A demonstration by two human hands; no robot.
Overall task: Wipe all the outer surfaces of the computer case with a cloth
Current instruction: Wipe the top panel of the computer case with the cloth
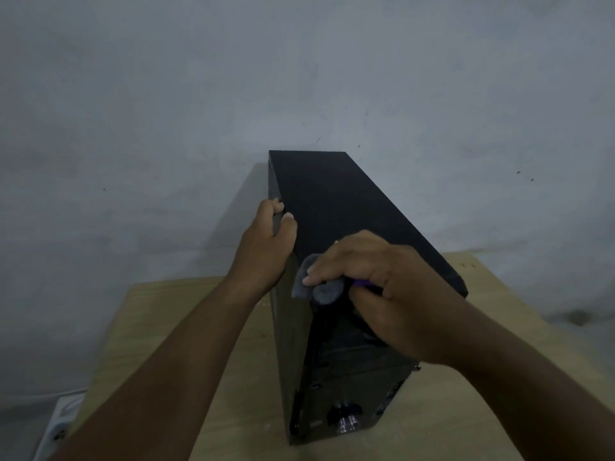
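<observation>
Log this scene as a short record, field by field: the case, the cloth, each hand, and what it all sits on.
computer case: black, upright on the table, front panel toward the camera
cloth: grey, bunched, pressed at the front top edge of the case
left hand: grips the upper left edge of the case
right hand: holds the cloth, fingers curled over it
table: light wood
wall: grey, behind the case
</observation>
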